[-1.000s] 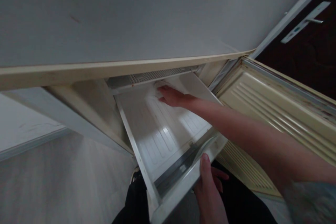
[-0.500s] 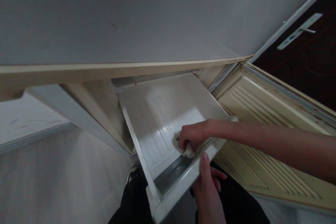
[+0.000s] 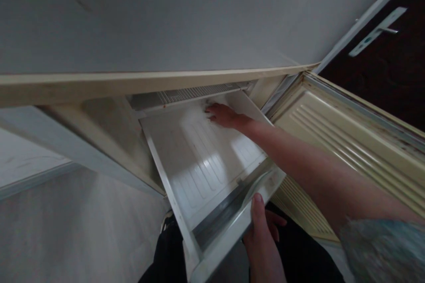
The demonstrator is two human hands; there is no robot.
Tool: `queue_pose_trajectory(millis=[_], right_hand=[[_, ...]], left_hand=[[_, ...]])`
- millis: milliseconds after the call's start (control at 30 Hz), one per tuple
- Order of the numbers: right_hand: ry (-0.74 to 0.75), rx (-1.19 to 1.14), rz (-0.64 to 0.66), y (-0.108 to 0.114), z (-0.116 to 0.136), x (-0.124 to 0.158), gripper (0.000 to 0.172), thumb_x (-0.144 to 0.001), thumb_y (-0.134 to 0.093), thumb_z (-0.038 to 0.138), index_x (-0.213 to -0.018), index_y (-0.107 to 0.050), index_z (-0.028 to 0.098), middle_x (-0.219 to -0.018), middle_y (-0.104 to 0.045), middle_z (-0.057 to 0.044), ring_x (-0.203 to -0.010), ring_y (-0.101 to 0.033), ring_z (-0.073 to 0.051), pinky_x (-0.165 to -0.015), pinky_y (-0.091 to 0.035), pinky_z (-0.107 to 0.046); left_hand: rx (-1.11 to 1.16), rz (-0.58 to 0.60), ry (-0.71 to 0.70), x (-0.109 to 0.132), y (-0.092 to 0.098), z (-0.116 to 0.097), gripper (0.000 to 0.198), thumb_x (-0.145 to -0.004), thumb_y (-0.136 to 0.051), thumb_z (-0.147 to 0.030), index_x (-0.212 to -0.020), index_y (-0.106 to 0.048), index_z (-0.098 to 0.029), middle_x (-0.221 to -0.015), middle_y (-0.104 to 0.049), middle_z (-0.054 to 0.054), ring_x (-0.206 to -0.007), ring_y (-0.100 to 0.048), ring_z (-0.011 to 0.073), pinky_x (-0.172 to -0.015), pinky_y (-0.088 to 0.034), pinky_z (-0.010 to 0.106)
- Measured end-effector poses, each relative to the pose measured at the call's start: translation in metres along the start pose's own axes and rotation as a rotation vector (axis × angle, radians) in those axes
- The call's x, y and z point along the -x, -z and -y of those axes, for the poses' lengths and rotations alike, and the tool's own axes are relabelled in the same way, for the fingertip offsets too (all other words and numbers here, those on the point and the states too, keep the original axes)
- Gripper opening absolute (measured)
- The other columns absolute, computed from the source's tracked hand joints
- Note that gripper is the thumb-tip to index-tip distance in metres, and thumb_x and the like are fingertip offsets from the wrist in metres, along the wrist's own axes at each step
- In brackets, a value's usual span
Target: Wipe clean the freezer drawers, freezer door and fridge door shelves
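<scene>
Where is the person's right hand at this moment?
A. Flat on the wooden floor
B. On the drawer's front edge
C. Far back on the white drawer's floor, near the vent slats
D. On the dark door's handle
C: the right hand lies at the back of the pulled-out drawer, just below the vent slats, while the left hand grips the drawer's front edge.

Shelf [image 3: 199,163]: glossy white ribbed plastic. Fridge door liner [image 3: 348,141]: yellowed, ridged plastic. Floor [image 3: 83,230]: matt pale wood.
</scene>
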State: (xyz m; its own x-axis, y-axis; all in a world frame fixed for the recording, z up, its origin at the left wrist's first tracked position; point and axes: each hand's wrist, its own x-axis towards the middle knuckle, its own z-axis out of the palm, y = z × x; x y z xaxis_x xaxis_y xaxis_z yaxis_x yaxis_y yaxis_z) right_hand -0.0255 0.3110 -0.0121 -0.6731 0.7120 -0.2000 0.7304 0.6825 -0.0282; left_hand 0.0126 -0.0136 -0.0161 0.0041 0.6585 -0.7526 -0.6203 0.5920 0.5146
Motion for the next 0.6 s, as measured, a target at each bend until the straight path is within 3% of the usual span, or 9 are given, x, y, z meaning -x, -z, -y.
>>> queue_pose_trajectory(millis=[67, 167, 333, 400, 467, 600], right_hand=[[0.069, -0.025, 0.043, -0.002, -0.001, 0.01, 0.04, -0.098, -0.065, 0.014, -0.137, -0.067, 0.009, -0.14, -0.064, -0.02, -0.13, -0.061, -0.027, -0.111, -0.045, -0.035], [0.215, -0.069, 0.205, -0.009, 0.001, 0.047, 0.032, -0.086, -0.08, 0.015, -0.118, -0.076, 0.013, -0.119, -0.075, -0.01, -0.111, -0.068, -0.019, -0.097, -0.047, -0.025], [0.331, -0.137, 0.71, -0.025, 0.01, 0.12, 0.026, -0.072, -0.086, 0.011, -0.097, -0.08, 0.015, -0.092, -0.075, -0.001, -0.081, -0.062, -0.013, -0.074, -0.042, -0.022], [0.32, -0.104, 0.816, -0.019, 0.013, 0.134, 0.023, -0.072, -0.084, 0.008, -0.094, -0.08, 0.014, -0.092, -0.075, -0.001, -0.078, -0.061, -0.013, -0.073, -0.041, -0.023], [0.278, 0.032, 0.691, -0.003, 0.013, 0.133, 0.016, -0.081, -0.075, 0.006, -0.095, -0.079, 0.013, -0.096, -0.075, -0.007, -0.084, -0.063, -0.016, -0.077, -0.044, -0.026], [0.016, 0.342, 0.098, 0.024, 0.006, 0.095, 0.037, -0.099, -0.047, 0.006, -0.127, -0.071, 0.011, -0.132, -0.065, -0.022, -0.117, -0.062, -0.031, -0.092, -0.05, -0.038]], left_hand=[[-0.018, 0.003, 0.002, -0.001, 0.0, 0.001, 0.088, -0.073, -0.046, -0.098, -0.048, -0.066, -0.016, -0.051, -0.055, 0.01, -0.053, -0.042, 0.0157, -0.061, -0.033, 0.032], [0.012, 0.013, -0.011, -0.001, 0.0, 0.002, 0.088, -0.071, -0.049, -0.098, -0.049, -0.065, -0.015, -0.056, -0.061, 0.013, -0.051, -0.041, 0.0136, -0.058, -0.031, 0.03], [0.056, 0.006, -0.061, -0.001, 0.0, 0.003, 0.081, -0.079, -0.054, -0.089, -0.056, -0.066, -0.013, -0.063, -0.065, 0.014, -0.051, -0.043, 0.0123, -0.055, -0.032, 0.028], [0.083, 0.009, -0.068, -0.001, -0.001, 0.003, 0.078, -0.079, -0.056, -0.088, -0.058, -0.065, -0.014, -0.063, -0.065, 0.013, -0.05, -0.042, 0.012, -0.053, -0.032, 0.027], [0.078, 0.011, -0.06, -0.001, -0.001, 0.004, 0.078, -0.078, -0.055, -0.089, -0.056, -0.063, -0.015, -0.061, -0.064, 0.013, -0.049, -0.041, 0.0116, -0.052, -0.032, 0.028], [0.047, 0.002, -0.041, -0.001, -0.001, 0.003, 0.083, -0.076, -0.053, -0.093, -0.053, -0.063, -0.014, -0.061, -0.064, 0.014, -0.051, -0.043, 0.013, -0.055, -0.032, 0.029]])
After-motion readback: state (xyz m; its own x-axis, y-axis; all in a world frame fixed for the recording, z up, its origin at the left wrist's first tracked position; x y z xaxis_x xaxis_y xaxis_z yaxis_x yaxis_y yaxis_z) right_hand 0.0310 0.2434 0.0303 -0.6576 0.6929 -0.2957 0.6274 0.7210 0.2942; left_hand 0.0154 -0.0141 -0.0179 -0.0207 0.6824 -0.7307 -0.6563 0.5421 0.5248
